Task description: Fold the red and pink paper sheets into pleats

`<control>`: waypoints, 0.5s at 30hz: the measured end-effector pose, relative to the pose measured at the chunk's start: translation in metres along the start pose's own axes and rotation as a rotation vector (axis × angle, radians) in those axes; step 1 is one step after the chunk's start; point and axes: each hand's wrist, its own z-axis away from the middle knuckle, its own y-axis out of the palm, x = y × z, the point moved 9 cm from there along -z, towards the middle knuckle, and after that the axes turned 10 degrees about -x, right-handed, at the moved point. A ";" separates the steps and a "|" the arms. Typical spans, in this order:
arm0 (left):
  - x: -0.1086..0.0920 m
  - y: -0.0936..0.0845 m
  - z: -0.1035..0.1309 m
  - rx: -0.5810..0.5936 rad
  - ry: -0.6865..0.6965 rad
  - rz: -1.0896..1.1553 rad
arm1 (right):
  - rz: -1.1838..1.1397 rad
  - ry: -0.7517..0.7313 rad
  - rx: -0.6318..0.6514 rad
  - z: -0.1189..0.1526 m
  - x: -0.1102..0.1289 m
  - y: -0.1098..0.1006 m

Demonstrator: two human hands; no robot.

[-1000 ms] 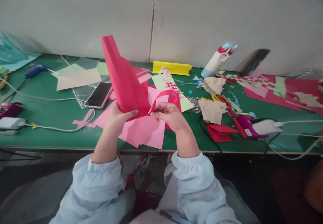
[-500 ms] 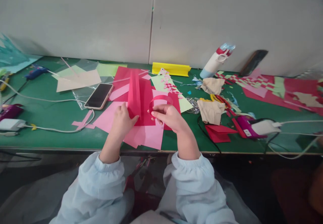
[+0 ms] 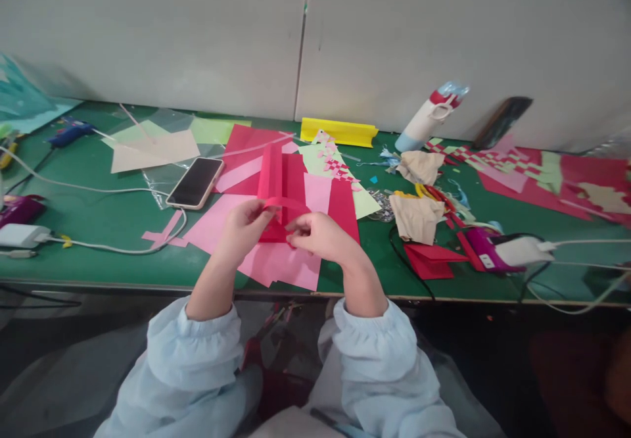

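Note:
A narrow red paper strip (image 3: 288,204) arches between my two hands, above the red folded paper. My left hand (image 3: 245,226) pinches its left part between thumb and fingers. At the strip's right end, my right hand (image 3: 315,233) has its thumb and fingers closed on it, the tips partly hidden. Beneath and behind them lies the red folded paper (image 3: 271,171), a long panel with raised creases along its length. Pink sheets (image 3: 283,268) are spread under it, close to the table's front edge.
A phone (image 3: 195,183) lies left of the papers, with a white cable beside it. Behind are a yellow folded strip (image 3: 339,133) and a tilted bottle (image 3: 426,119). Rightward are beige cloth pieces (image 3: 418,218), a red folded card (image 3: 428,260) and a purple power strip (image 3: 486,248).
My left hand has left the folded paper and moved right to grip the strip. My right hand has shifted slightly left and down, and the strip now spans both hands.

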 end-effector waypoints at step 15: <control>0.006 -0.068 -0.016 -0.265 -0.008 0.227 | -0.227 0.011 0.147 0.010 0.001 -0.019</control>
